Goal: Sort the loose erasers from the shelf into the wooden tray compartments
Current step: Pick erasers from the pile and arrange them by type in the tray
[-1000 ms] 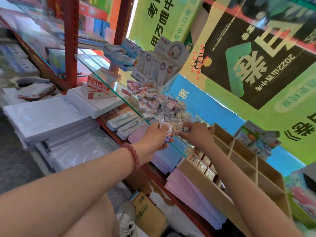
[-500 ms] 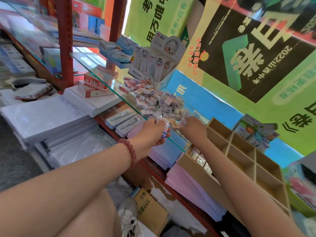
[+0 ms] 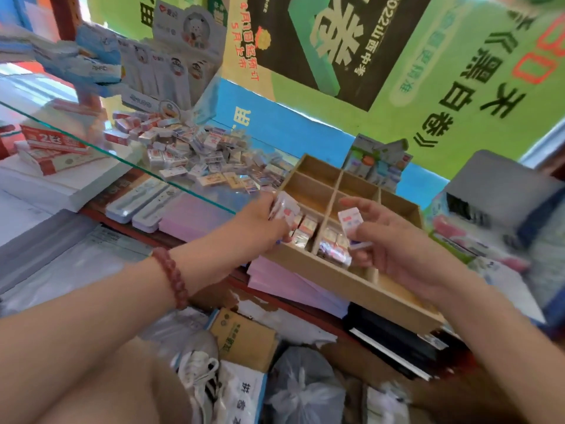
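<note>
Wooden divided tray (image 3: pixel 336 280) has two near slots partly filled, with loads of small wrapped erasers (image 3: pixel 208 154) left piled on the glass shelf (image 3: pixel 122 154). Left hand (image 3: pixel 263 221) clutches several, right hand (image 3: pixel 388 240) pinches one above it.

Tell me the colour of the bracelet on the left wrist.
The bracelet is dark red, a string of round beads; the head view shows it best.

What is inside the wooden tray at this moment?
Wrapped erasers stand in two near compartments of the wooden tray; the far compartments look bare. The right hand and forearm hide most of its right end.
</note>
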`<state>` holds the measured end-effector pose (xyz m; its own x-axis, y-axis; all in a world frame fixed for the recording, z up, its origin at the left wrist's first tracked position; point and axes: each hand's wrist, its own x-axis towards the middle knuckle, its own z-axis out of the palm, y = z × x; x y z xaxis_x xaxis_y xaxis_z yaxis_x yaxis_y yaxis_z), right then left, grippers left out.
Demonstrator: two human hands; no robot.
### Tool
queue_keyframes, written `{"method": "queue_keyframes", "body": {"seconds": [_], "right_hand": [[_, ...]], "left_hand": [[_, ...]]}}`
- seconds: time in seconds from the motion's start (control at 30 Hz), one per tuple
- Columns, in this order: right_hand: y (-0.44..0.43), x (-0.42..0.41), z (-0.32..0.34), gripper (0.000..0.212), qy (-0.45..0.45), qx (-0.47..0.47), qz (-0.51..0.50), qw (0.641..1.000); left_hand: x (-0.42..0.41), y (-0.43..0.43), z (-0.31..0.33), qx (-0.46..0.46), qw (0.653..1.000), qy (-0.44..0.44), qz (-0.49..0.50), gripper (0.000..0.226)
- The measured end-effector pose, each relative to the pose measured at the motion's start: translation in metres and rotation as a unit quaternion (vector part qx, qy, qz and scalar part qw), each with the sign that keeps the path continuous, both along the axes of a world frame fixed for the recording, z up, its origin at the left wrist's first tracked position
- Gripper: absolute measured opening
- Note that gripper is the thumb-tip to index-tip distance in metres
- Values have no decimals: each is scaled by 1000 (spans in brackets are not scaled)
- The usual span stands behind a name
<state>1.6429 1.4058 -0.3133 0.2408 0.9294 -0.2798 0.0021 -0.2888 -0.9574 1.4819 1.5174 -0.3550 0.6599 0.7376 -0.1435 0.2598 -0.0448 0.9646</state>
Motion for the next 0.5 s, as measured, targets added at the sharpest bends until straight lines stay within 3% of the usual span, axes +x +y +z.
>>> {"method": "queue_keyframes", "body": {"seconds": [0.23, 0.4, 0.5], "right_hand": [[-39, 65, -34, 30, -89, 8, -191, 978], [-39, 72, -60, 25, -117, 23, -207, 971], [-37, 71, -67, 31, -159, 44, -214, 963]], "left_hand": [[46, -9, 5, 212, 976, 0, -38, 16], [68, -7, 5, 366, 920, 53, -134, 11], [74, -14, 3, 450, 859, 130, -206, 22]]}}
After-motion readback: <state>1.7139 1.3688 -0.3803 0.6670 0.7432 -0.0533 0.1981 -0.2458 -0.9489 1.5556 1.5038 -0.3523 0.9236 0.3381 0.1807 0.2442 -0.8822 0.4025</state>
